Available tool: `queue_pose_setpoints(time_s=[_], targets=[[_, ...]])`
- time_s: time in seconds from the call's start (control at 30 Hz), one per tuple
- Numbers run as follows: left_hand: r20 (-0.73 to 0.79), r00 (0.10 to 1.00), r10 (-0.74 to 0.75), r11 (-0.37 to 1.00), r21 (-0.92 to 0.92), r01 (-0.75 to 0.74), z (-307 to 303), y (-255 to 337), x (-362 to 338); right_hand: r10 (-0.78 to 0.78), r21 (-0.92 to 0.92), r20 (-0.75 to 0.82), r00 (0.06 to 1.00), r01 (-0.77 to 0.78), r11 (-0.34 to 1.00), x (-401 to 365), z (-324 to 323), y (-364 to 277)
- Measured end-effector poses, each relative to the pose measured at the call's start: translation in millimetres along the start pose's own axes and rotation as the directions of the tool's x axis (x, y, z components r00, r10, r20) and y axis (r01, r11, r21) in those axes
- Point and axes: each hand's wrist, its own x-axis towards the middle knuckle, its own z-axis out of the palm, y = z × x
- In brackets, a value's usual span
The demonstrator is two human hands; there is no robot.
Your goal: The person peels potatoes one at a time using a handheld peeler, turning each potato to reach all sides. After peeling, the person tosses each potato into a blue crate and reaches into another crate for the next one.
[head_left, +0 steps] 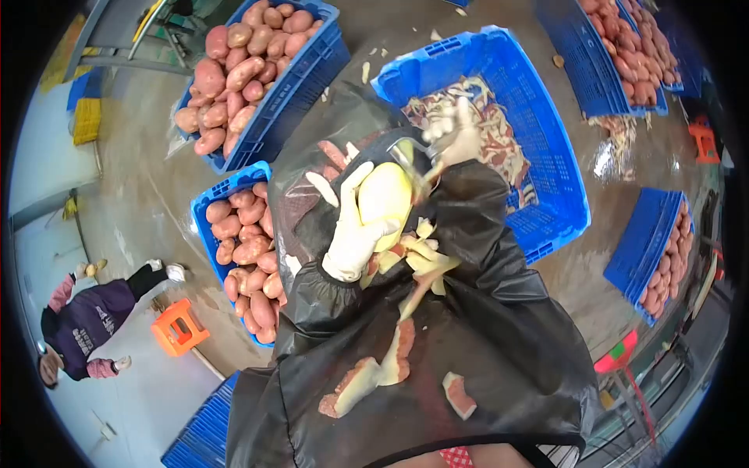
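My left hand (351,240), in a white glove, is wrapped round a peeled yellow potato (385,195) above my lap. Just to its right, my right hand (460,139), gloved and blurred by motion, holds a peeler (418,156) by the potato's upper right side. Red-skinned peel strips (421,269) hang below the potato and lie on my dark apron (468,335). Beyond my right hand stands a blue crate (546,148) with a heap of peelings (499,140) inside.
Unpeeled red potatoes fill a large blue crate (300,93) at upper left and a smaller one (204,226) below it. More potato crates (644,242) stand at right. A person (94,324) is at far left, near an orange stool (179,327).
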Motion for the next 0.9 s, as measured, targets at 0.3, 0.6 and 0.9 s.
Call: queue_pose_setpoints(time_s=[0.3,0.6,0.9], targets=[[0.006,0.995,0.098,0.995,-0.034,-0.097,-11.9,4.6,-4.8,-0.16,-0.011,-0.011,0.987,0.159,0.987,18.3,-4.7,-31.0],[0.232,0.919,-0.318,0.904,-0.218,0.368,-24.0,14.9,-22.4,0.021,-0.027,0.0,1.0,-0.021,0.999,-41.4,22.6,-4.2],[0.104,0.99,0.092,0.762,0.633,-0.137,-4.5,2.5,-15.7,0.06,-0.212,0.208,0.976,-0.014,0.977,-83.1,66.8,-11.0]])
